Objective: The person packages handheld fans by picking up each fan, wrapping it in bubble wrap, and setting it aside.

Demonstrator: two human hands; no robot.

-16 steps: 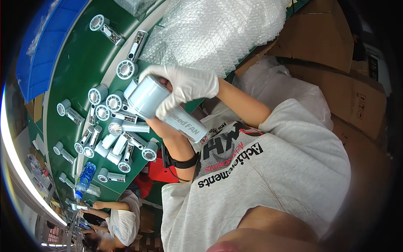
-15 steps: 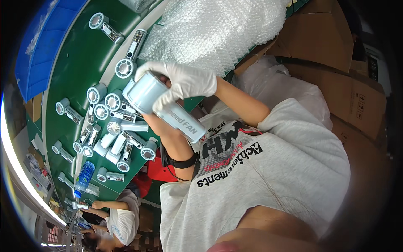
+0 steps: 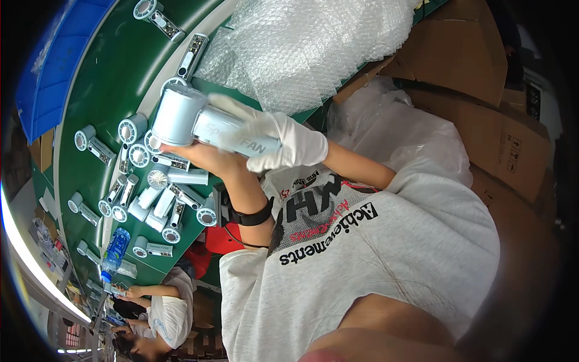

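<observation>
A pale blue handheld fan [image 3: 178,117] is up in front of my chest, its round head to the left and its printed handle to the right. My bare left hand [image 3: 198,155] grips it from below, near the head; most of its fingers are hidden. Around the handle lies my right hand [image 3: 292,142], in a white glove, with the thumb below and the upper fingers smeared by motion. Beyond and left of my left hand, several more fans [image 3: 158,178] lie bunched together, some with handles open on circuit boards.
Bubble wrap [image 3: 301,48] covers the far side of the green table [image 3: 102,72]. A blue bin [image 3: 54,66] stands far left, and a blue-labelled bottle [image 3: 116,247] lies nearer. At right are cardboard boxes [image 3: 452,54] and a clear plastic bag [image 3: 404,127]. A co-worker [image 3: 169,304] sits lower left.
The fan has shifted left and swung so that its handle lies more level. My gloved right hand has slid from the fan's head to its handle. More of my left hand shows.
</observation>
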